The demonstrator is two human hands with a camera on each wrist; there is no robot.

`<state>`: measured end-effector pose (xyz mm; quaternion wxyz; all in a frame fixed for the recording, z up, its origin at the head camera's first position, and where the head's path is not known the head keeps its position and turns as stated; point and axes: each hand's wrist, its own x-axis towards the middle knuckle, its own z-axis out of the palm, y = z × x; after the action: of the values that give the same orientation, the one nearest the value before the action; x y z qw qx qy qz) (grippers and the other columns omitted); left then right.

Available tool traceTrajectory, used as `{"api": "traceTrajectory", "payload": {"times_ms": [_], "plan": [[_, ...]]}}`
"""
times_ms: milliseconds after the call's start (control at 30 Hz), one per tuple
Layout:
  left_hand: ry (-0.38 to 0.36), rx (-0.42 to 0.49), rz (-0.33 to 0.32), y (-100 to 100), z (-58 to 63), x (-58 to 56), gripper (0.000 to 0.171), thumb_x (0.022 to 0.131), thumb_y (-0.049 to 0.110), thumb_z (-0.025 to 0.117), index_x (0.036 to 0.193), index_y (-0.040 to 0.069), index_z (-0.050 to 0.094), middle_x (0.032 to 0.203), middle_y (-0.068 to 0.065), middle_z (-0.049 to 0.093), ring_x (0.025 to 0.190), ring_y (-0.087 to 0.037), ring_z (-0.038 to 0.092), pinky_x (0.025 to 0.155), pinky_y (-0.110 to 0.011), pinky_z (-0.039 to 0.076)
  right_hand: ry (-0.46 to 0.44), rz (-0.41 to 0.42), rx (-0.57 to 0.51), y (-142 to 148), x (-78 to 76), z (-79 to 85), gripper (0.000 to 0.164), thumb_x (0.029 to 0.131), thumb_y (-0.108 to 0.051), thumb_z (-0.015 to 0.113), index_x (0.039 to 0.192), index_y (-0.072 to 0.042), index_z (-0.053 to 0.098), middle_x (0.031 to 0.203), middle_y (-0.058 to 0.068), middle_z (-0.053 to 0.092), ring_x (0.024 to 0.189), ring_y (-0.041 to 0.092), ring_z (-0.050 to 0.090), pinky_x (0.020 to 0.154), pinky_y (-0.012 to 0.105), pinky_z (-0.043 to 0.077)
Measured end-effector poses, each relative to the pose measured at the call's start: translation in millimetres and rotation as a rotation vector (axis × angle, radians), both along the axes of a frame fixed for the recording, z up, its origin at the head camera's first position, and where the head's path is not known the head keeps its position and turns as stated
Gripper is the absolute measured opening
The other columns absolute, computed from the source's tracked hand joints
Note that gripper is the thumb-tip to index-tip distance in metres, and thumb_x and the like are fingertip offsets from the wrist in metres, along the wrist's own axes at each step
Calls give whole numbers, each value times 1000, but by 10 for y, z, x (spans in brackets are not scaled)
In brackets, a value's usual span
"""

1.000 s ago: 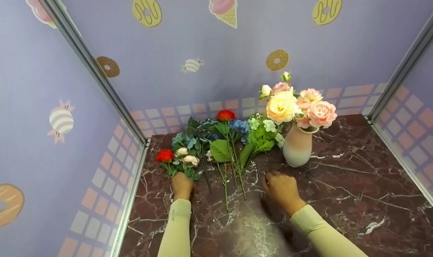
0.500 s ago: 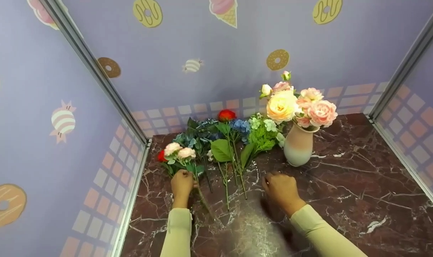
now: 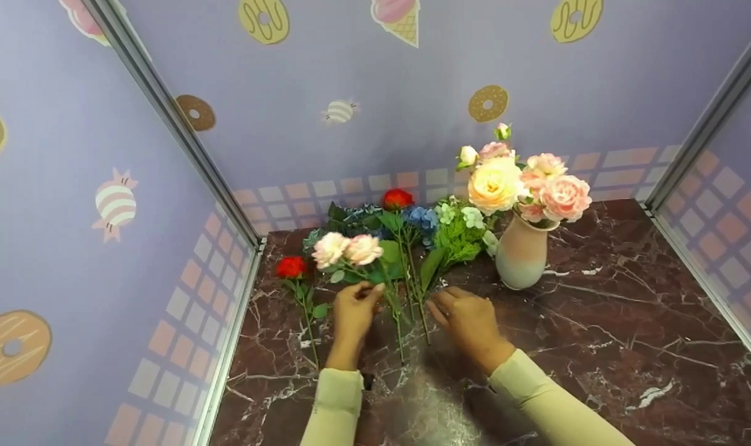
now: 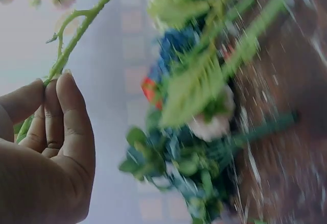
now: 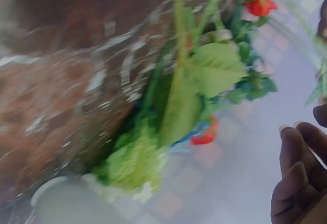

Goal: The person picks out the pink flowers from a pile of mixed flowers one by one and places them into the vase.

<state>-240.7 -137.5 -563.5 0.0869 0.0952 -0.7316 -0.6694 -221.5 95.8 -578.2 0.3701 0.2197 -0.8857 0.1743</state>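
Fingertip-pinching w/ L hand (image 3: 352,313) stem (image 4: 86,25), prob. sparing pale-pink blooms (image 3: 349,249); holding R hand (image 3: 470,320) loose-fingered, empty, at 3 o'clock.

White-veined, dark red marble tabletop (image 3: 611,384), glossy. Behind the tabletop, a flat lilac back wall (image 3: 276,136) printed with yellow looped doughnuts (image 3: 249,26), a pink ice-cream cone (image 3: 404,26), a striped candy (image 3: 339,112) and pink-and-white squares (image 3: 323,188); matching lilac side panels (image 3: 53,124) left and right of the tabletop, grey metal corner strips (image 3: 188,129) meeting its back corners.
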Motion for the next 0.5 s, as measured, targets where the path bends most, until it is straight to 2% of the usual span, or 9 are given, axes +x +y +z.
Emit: {"api": "traceTrajectory", "payload": {"times_ms": [100,267,500], "plan": [[16,61,-39,179,36,33,19,101,6,86,106,-12,80,89,-9,81,73,-14,76,71,-33,72,-10,53,-13,-102,10,82,16,94,-31,94,98,-19,85,89,-3,82,69,21,79,57,42,66],[55,79,-118,382,42,74,18,101,7,87,105,-10,83,91,-13,84,75,-12,78,73,-32,72,6,99,-29,-196,33,119,19,92,-27,97,103,-16,86,91,-1,80,74,19,79,63,40,68],[94,115,-141,482,2,98,17,101,6,86,101,-10,84,88,-15,84,72,-10,78,69,-27,69,-8,101,-84,-228,47,97,13,94,-18,95,101,-13,86,95,3,79,83,21,79,73,38,70]]}}
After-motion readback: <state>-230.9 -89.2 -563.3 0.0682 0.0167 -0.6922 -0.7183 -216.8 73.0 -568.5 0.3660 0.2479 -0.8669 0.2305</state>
